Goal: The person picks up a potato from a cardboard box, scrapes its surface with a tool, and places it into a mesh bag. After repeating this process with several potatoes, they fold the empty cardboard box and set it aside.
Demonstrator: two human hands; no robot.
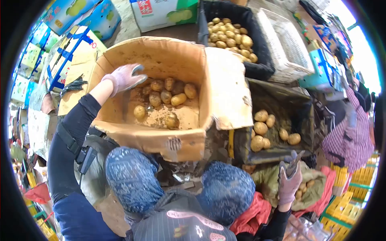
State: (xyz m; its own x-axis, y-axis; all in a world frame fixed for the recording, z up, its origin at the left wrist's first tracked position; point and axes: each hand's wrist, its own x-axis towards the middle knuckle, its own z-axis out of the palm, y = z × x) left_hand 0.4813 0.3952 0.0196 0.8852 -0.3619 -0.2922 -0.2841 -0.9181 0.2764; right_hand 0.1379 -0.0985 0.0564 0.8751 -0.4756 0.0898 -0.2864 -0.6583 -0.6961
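Note:
In the head view my left hand (pixel 125 79), in a pale glove with grey fingertips, reaches over the left side of a large open cardboard box (pixel 152 137). Its fingers are apart with nothing between them. Several potatoes (pixel 179 99) lie on the box's dirty floor, most of them bunched just right of that hand. My right hand (pixel 290 181), also gloved, is raised with fingers spread near the front edge of a dark-lined crate (pixel 277 156); I see nothing held. That crate contains several loose potatoes (pixel 260 128).
Behind, a black-lined crate (pixel 263 69) holds many potatoes beside a white plastic basket (pixel 277 40). An olive sack (pixel 267 176) with potatoes lies by my right hand. Printed cartons (pixel 161 18) stand at the back and left. A person in a checked shirt (pixel 350 144) is at right.

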